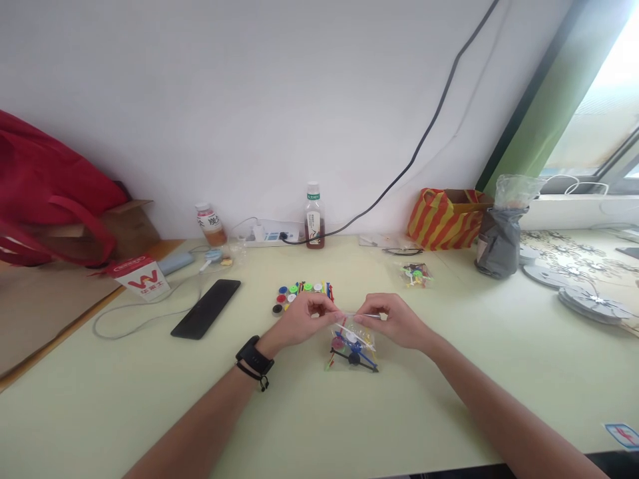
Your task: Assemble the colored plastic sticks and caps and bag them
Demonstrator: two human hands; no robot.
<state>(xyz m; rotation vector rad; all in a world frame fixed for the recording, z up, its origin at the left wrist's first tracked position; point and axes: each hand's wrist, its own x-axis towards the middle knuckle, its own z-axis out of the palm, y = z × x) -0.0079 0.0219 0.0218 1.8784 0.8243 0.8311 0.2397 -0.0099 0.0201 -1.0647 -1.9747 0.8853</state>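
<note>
A small clear plastic bag hangs or lies just in front of me, holding colourful plastic arrow pieces and round discs. My left hand pinches the left part of its top edge between thumb and fingers. At the right part of that edge, my right hand is closed in a similar pinch, fingertips close to the left ones. Behind my left hand are loose round discs in several colours, and small coloured arrows lie beside them, partly hidden by the hand.
Left of my hands lies a black phone, near a cable and a red-white box. Bottles and a power strip stand along the wall. Another filled bag, a striped bag and grey discs are rightward.
</note>
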